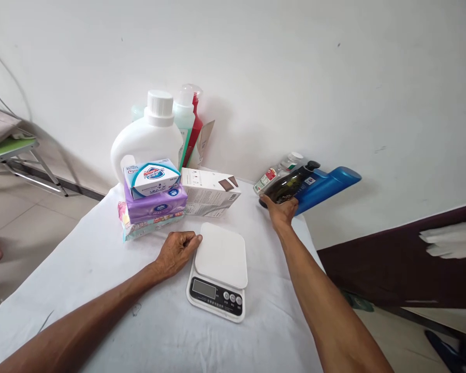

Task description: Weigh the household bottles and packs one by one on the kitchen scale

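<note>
Head view: at centre frame our left hand (177,250) rests loosely curled, holding nothing, against the left edge of the white digital kitchen scale (218,270), likely steadying it on the white-clothed worktop (101,269). Our right hand (280,212) grips the base of a dark glossy bottle (289,185) lying at right of centre beside a blue bottle (326,187), near the worktop's edge. Stacked tissue packs (153,206) and a white jug (145,139) sit behind.

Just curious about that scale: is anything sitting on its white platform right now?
No, the scale has a bare platform; the left hand only rests at its edge on the cloth.
</note>
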The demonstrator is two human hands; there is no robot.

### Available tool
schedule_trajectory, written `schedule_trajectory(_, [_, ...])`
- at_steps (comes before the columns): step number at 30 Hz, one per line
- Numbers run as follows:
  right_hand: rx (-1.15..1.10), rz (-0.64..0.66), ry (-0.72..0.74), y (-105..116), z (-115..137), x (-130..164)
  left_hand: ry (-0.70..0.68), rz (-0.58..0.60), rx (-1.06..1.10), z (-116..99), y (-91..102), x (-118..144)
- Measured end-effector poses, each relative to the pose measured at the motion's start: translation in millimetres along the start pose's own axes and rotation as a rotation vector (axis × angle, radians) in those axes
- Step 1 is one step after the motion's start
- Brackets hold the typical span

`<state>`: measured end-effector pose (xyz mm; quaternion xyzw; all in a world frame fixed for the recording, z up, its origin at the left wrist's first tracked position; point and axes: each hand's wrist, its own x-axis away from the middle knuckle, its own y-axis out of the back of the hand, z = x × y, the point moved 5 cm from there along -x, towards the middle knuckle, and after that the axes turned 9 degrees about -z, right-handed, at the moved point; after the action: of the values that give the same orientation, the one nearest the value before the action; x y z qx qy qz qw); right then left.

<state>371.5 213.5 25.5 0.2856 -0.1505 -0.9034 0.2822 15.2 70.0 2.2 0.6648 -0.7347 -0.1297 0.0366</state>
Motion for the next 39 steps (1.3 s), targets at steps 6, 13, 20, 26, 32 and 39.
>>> schedule_trajectory(6, [-0.204, 0.080, 0.114, 34, 47, 56, 0.005, 0.002, -0.002, 2, 0.0, 0])
schedule_trajectory(13, [-0.644, 0.888, -0.021, -23, 122, 104, 0.002, -0.015, 0.000, 1, 0.6, 0])
schedule_trajectory(20, [-0.776, 0.921, -0.144, -44, 118, 114, -0.005, 0.001, 0.000, 1, 0.3, 0])
schedule_trajectory(26, [-0.745, 0.669, -0.178, -28, 112, 101, -0.010, -0.010, -0.015, 2, 0.8, 0])
schedule_trajectory(32, [-0.740, 0.530, -0.061, 41, 134, 77, -0.018, -0.002, -0.001, -1, 1.7, 0])
schedule_trajectory(39, [-0.620, 0.536, -0.107, 133, 129, 107, -0.041, -0.011, -0.007, 0, 3.8, -1])
